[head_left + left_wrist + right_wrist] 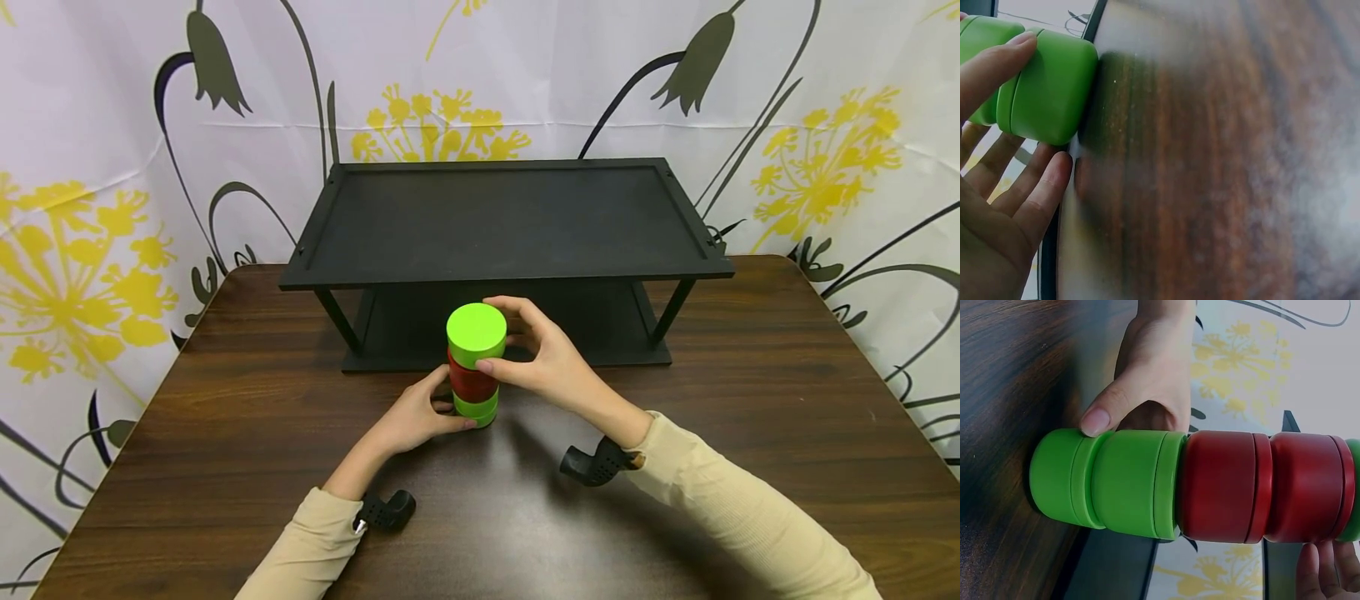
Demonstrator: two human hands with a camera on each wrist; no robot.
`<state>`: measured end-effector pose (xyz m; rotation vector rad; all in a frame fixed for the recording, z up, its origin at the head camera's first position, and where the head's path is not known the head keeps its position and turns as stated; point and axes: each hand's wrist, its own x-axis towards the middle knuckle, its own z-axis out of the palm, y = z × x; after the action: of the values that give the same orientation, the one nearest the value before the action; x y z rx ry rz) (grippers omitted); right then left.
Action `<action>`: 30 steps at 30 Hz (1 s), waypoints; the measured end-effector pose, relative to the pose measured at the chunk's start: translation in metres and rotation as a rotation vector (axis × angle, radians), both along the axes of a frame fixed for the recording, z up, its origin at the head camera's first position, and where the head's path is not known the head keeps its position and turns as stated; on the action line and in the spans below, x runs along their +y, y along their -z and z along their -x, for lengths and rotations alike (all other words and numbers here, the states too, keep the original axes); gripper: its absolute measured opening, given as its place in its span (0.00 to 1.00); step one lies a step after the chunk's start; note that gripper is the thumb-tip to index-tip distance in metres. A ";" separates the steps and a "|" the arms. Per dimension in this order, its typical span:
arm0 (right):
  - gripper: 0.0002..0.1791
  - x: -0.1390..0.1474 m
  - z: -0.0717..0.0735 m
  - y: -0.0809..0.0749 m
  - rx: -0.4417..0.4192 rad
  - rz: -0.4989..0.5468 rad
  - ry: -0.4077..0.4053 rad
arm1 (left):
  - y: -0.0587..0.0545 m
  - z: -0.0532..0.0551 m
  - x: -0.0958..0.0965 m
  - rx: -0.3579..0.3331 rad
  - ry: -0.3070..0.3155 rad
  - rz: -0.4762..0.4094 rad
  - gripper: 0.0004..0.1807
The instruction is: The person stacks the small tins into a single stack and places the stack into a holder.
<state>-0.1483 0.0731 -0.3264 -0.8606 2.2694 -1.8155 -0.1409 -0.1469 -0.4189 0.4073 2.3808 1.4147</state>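
A tower of round lidded jars stands upright on the table. Two green jars (1129, 481) form its base, two red jars (1219, 487) sit above them, and a green jar (476, 333) tops it. My left hand (415, 418) holds the lower green jars from the left, thumb in front and fingers behind. In the left wrist view its thumb lies across the green jar (1054, 87) by the joint with its lid. My right hand (553, 362) grips the top green jar from the right, thumb at its lower edge. The far sides of the jars are hidden.
Just behind the tower stands a black two-tier shelf (495, 225), its lower tier (600, 333) close to the table surface. The brown wooden table (187, 467) extends to both sides. A white curtain (555, 75) with yellow and grey plants hangs behind.
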 end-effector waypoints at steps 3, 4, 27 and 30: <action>0.35 0.000 0.000 0.000 -0.006 0.000 -0.002 | 0.000 0.000 0.000 0.001 0.001 0.000 0.40; 0.35 0.001 0.000 0.000 -0.006 0.002 -0.003 | 0.000 0.000 0.000 0.000 0.002 0.000 0.40; 0.36 0.006 -0.001 -0.005 0.007 0.023 0.004 | -0.006 -0.003 0.004 0.037 -0.002 0.018 0.39; 0.35 0.007 -0.001 -0.007 0.013 0.023 0.014 | -0.009 -0.004 0.005 0.047 -0.006 0.014 0.39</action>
<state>-0.1474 0.0803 -0.3191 -0.8647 2.2728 -1.8510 -0.1373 -0.1417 -0.4098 0.4343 2.4296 1.4047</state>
